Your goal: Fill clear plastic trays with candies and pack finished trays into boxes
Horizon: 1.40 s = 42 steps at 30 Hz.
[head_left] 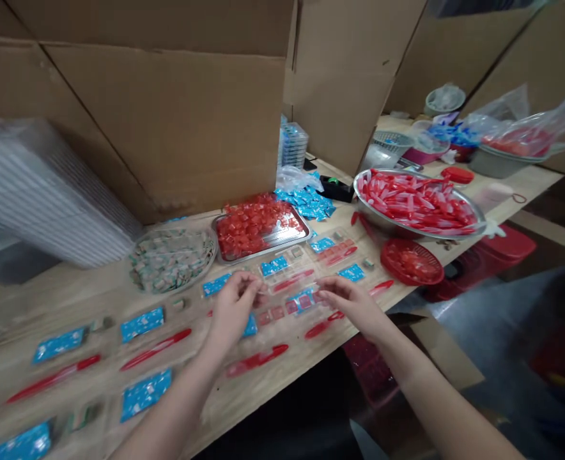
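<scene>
My left hand point(237, 301) is over the middle of the table, its thumb and forefinger pinched together. What lies between them is too small and blurred to name. Opposite it, my right hand point(348, 301) has bent fingers closed at the right end of a see-through strip of red squares point(277, 312). The strip slants over clear shallow trays set out in rows. Around my hands, trays carry blue printed packets point(273, 266), red pen-shaped pieces point(258, 361) and small beige-green bundles point(179, 305).
Behind the trays are a bowl of beige-green bundles point(172, 259), a metal tray point(282, 241) heaped with red pieces, and loose blue packets point(311, 203). To the right stand a big metal bowl point(479, 223) of red pieces and a red basket point(410, 276). Stacked clear trays point(47, 185) lean left.
</scene>
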Available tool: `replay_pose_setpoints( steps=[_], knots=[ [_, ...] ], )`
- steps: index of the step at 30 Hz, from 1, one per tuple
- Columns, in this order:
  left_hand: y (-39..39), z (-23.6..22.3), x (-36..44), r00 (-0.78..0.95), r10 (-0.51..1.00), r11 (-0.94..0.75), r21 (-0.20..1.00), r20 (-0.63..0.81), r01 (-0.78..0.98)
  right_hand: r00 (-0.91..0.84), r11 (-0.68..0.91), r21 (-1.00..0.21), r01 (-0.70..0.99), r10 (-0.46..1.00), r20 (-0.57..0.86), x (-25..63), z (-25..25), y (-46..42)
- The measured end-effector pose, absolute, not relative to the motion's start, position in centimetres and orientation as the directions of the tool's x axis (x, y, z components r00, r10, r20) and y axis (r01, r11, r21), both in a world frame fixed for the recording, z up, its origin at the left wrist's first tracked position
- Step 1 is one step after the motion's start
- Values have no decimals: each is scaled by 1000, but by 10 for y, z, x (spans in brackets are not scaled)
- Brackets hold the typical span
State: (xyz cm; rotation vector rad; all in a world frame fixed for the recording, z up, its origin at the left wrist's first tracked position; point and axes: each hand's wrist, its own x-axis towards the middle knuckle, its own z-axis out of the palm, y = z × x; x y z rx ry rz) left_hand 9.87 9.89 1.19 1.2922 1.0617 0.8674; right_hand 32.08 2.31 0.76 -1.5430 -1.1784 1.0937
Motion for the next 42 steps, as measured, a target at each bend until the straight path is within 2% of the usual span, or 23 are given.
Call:
replay_pose_setpoints(
  steps=[2, 5, 7, 9, 11, 13, 15, 17, 20, 23, 26, 28, 30, 33, 36, 39, 42],
  knots=[
    [121, 3, 117, 293, 947, 110, 990, -133, 92, 206, -193, -957, 216, 967, -149, 333, -1, 39],
    [147, -2, 131, 227, 971, -153, 933, 79, 326, 274, -226, -872, 434, 955, -112, 344, -12, 75],
    [153, -1, 132, 236, 937, -346, 787, 259, 511, 293, -243, -748, 618, 954, -67, 347, -17, 99],
    [148, 0, 130, 343, 878, -478, 634, 334, 608, 283, -237, -656, 716, 958, -36, 347, -20, 115],
    [136, -3, 127, 502, 810, -582, 518, 303, 627, 252, -199, -610, 767, 968, 1, 348, -21, 120],
    [123, -12, 126, 618, 747, -657, 418, 247, 628, 217, -137, -518, 844, 971, 97, 349, -23, 117],
    [115, -21, 126, 677, 711, -694, 342, 188, 634, 177, -78, -413, 907, 962, 206, 350, -25, 108],
    [112, -28, 125, 712, 689, -713, 306, 137, 631, 144, -40, -360, 932, 953, 268, 351, -26, 100],
    [105, -22, 116, 731, 669, -730, 305, 134, 612, 75, 40, -358, 933, 951, 299, 345, -24, 98],
    [87, -1, 97, 694, 695, -707, 358, 189, 610, -61, 207, -397, 894, 934, 351, 319, -13, 119],
    [61, 18, 74, 667, 715, -680, 434, 210, 591, -262, 407, -367, 837, 885, 385, 262, 2, 159],
    [46, 20, 58, 683, 696, -696, 441, 220, 567, -359, 478, -335, 812, 862, 358, 214, 9, 191],
    [36, 13, 42, 689, 688, -706, 432, 230, 561, -368, 458, -327, 826, 879, 302, 168, 11, 224],
    [30, -3, 17, 628, 724, -678, 459, 284, 574, -221, 259, -441, 859, 966, 135, 119, 6, 264],
    [30, -10, -5, 522, 810, -580, 504, 269, 640, -130, 104, -536, 838, 991, -11, 94, 1, 289],
    [36, -8, -24, 427, 872, -483, 558, 240, 675, -114, 77, -589, 805, 993, -26, 92, 5, 294],
    [49, -1, -42, 247, 905, -414, 580, 347, 702, -145, 107, -681, 724, 989, 0, 108, 22, 270]
  ],
)
